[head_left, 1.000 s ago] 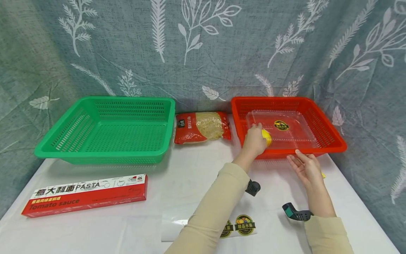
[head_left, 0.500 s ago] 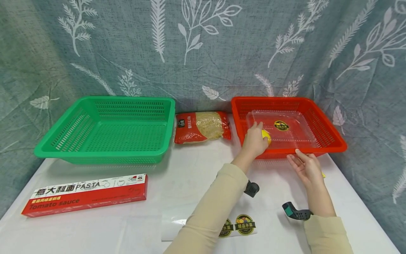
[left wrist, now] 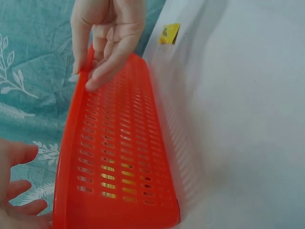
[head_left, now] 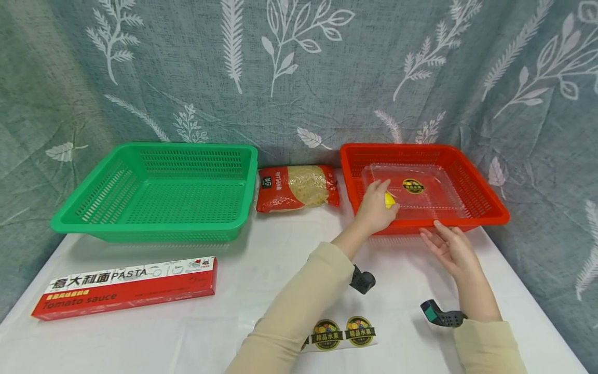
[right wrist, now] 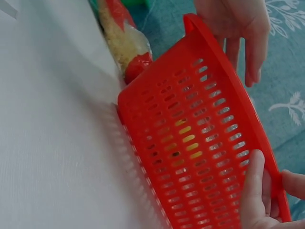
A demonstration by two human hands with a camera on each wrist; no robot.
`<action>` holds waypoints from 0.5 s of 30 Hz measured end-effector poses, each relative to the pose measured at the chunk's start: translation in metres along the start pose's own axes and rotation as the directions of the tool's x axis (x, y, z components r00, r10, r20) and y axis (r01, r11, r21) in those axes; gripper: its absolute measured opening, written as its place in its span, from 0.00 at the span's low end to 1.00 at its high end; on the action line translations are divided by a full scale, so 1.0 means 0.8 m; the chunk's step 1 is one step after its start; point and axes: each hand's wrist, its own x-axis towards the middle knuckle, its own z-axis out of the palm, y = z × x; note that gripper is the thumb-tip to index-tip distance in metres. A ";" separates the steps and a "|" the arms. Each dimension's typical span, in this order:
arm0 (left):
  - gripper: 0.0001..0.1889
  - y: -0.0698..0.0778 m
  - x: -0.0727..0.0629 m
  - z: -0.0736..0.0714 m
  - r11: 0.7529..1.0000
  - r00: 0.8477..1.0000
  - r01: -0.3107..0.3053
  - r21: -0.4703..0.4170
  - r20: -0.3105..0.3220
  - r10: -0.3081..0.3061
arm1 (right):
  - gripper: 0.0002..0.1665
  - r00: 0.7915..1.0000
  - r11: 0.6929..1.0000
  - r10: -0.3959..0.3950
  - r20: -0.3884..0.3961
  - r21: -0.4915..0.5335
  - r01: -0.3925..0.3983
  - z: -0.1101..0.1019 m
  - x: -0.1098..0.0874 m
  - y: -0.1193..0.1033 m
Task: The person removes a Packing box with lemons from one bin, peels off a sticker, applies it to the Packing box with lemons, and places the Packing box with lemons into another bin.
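At the right back stands a red basket (head_left: 486, 208) holding a clear plastic container (head_left: 439, 189) with a round black fruit sticker (head_left: 413, 186). My left hand (head_left: 377, 209) reaches over its front left corner, fingers spread. A yellow rounded thing (head_left: 390, 200) shows between thumb and fingers, mostly hidden; in the right wrist view its yellow (right wrist: 189, 138) appears through the slots, below the left hand's straight fingers. My right hand (head_left: 452, 249) grips the basket's front rim, thumb on top and fingers beneath, as the left wrist view also shows.
A green basket (head_left: 154, 227) stands at the left back, with a red-ended pasta bag (head_left: 299, 188) between the baskets. A red pasta box (head_left: 126, 288) lies front left. A strip of fruit stickers (head_left: 343, 332) lies at the front. A small yellow packet (left wrist: 169, 33) sits right of the basket.
My left hand has spread its thumb and fingers a little, and its forearm has shifted left and back. The right hand stays on the rim while its forearm swings slightly right.
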 end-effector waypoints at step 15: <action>0.30 -0.010 -0.025 -0.037 0.995 0.997 -0.070 -0.073 0.016 0.071 | 0.24 0.969 0.766 0.063 0.240 -0.633 0.107 0.009 -0.015 0.009</action>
